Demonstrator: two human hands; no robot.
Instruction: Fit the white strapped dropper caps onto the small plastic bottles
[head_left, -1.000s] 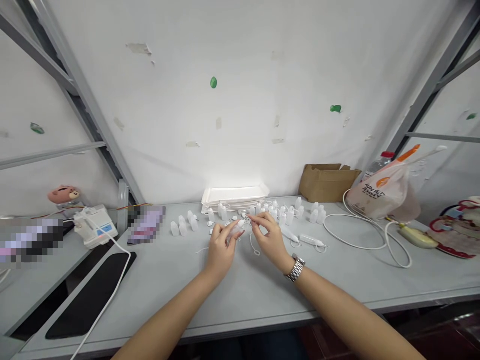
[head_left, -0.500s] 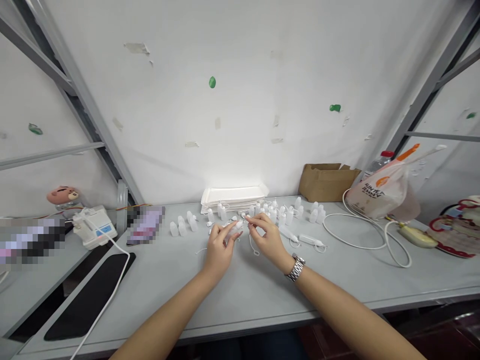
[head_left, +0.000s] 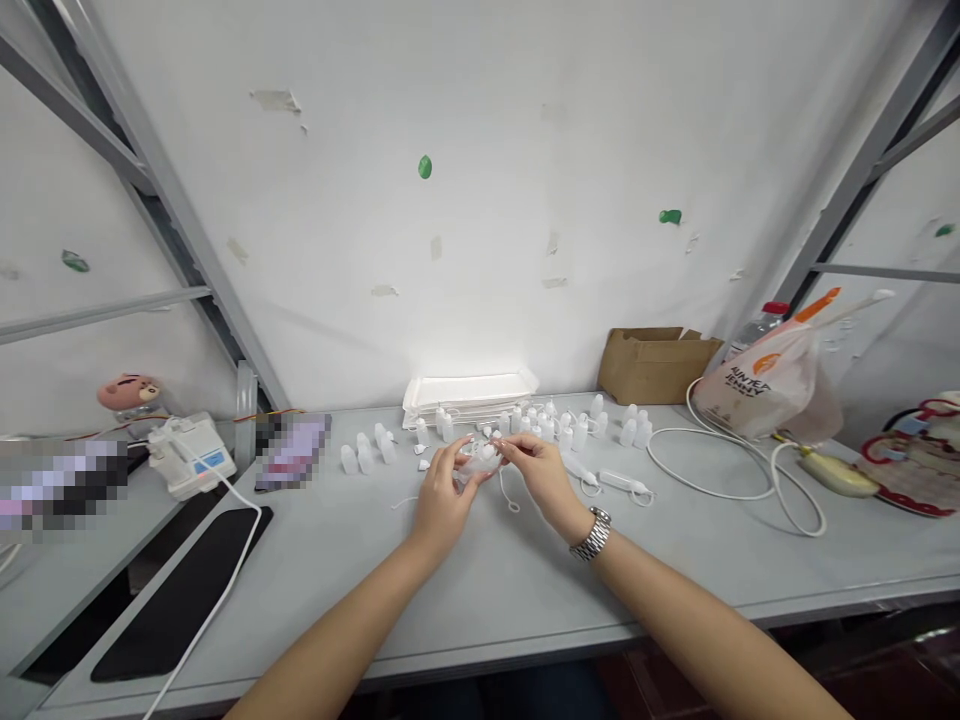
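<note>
Between the fingers of my left hand (head_left: 444, 492) is a small translucent bottle (head_left: 474, 465), tilted toward the right. My right hand (head_left: 541, 478) is closed in a pinch at the bottle's top end; what its fingertips hold is too small to make out. A thin white loop strap (head_left: 511, 500) hangs down beneath the right fingers. Behind my hands stand several small capped bottles (head_left: 580, 432) in a loose group. Several bottles without nozzles (head_left: 364, 456) stand to the left. Two bottles (head_left: 619, 481) lie on their sides at the right of my right hand.
White stacked trays (head_left: 472, 388) rest against the wall, with a cardboard box (head_left: 657, 366) to their right. Farther right are a plastic bag (head_left: 765, 390), a white cable (head_left: 712, 492) and a yellow item (head_left: 838, 472). At left lie a black mat (head_left: 180, 600) and a white device (head_left: 191, 455).
My left hand has moved slightly right with the bottle, bringing it up to my right fingertips. The right hand has shifted a little, and both hands now meet at the bottle.
</note>
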